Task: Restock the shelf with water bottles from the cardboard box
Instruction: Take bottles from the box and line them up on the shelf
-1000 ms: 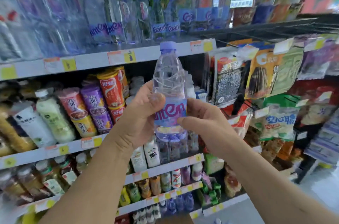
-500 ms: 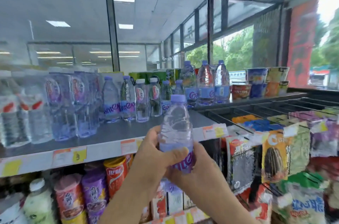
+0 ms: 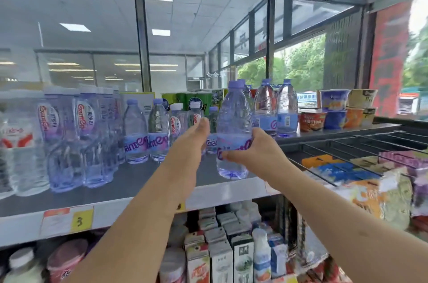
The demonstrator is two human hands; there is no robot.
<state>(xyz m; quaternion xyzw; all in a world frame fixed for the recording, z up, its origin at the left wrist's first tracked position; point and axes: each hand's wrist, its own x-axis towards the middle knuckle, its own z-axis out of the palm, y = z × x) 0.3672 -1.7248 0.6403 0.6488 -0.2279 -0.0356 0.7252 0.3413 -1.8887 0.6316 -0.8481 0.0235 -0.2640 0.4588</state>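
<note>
A clear water bottle [image 3: 234, 120] with a purple cap and purple label stands upright at the front of the grey top shelf [image 3: 139, 180]. Whether its base touches the shelf I cannot tell. My right hand [image 3: 259, 150] grips it around the label from the right. Just left of it, my left hand [image 3: 193, 141] is stretched forward with fingers extended, holding nothing, its fingertips near the small bottles [image 3: 194, 118] at the back. A row of matching bottles [image 3: 135, 134] stands further left. The cardboard box is out of view.
Shrink-wrapped bottle packs [image 3: 69, 139] fill the shelf's left end. Larger bottles [image 3: 266, 106] and instant noodle cups [image 3: 333, 109] stand behind and to the right. A wire rack with snack packets [image 3: 347, 167] juts out at right. Drink cartons [image 3: 220, 248] sit on the shelf below.
The bottle went from chest height, held in both hands, up and forward onto the top shelf. My left hand has come off it and reached toward the back row.
</note>
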